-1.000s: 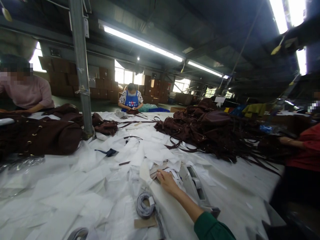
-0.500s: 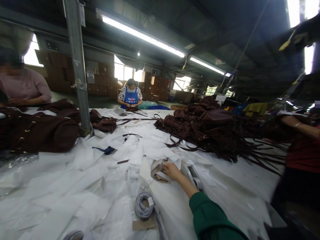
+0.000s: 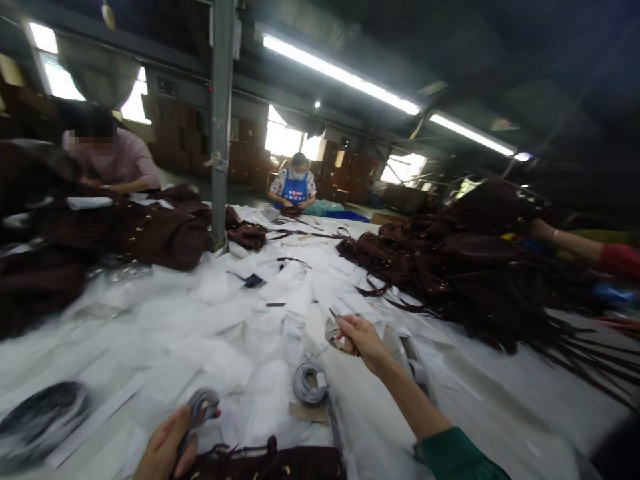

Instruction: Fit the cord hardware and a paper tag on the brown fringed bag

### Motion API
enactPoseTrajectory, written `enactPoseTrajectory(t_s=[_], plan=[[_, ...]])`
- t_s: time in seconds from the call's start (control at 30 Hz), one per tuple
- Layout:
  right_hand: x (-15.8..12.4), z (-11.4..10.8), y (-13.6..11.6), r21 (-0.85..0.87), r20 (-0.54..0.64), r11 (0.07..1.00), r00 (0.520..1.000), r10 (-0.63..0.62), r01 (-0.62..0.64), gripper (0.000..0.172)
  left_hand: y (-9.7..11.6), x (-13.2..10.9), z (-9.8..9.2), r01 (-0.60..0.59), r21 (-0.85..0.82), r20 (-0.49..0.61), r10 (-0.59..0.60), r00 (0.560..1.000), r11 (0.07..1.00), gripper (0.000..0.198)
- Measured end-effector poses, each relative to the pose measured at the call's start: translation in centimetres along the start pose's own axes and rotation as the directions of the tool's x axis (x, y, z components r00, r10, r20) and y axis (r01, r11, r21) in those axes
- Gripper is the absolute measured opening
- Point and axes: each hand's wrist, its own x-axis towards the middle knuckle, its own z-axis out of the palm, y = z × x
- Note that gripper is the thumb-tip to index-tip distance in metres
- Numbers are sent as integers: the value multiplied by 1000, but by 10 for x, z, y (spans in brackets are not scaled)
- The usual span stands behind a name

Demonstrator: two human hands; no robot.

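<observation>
Two things are being held, one per hand. Left hand [image 3: 167,443] is gripping a loop of grey strip [image 3: 203,402] at lower left, just above the near brown bag [image 3: 305,463]. Right hand [image 3: 364,341] is pinching a small pointed tool [image 3: 333,313], tip facing up-left; exact type too small to tell. Both hands are holding narrow grips, well apart. Grey roll [image 3: 302,388] is lying between them on the surface [image 3: 500,407], by a tan card [image 3: 304,412]. Brown bag pile [image 3: 450,267] is sitting beyond, right.
</observation>
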Motion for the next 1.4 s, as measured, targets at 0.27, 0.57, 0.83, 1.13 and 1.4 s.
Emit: enactPoseTrajectory(t_s=[0.27, 0.57, 0.83, 1.13, 1.4], plan=[[-74, 159, -39, -7, 343, 996, 935, 87, -90, 36, 17, 5, 0, -110, -242, 79, 132, 988, 964, 54], [-82, 193, -33, 60, 57, 982, 981, -185, 181, 29, 23, 3, -1, -98, -402, 94, 148, 985, 911, 51], [-100, 234, -9, 249, -243, 964, 970, -26, 89, 48, 22, 7, -4, 1, -581, 112, 78, 991, 814, 42], [-111, 242, 12, -299, -96, 927, 959, -265, 226, 40, 26, 7, -6, 51, -692, 118, 43, 992, 720, 35], [-100, 235, -9, -304, -33, 947, 992, -120, 104, 40, 26, 4, -5, -81, -460, 158, 171, 972, 884, 51]])
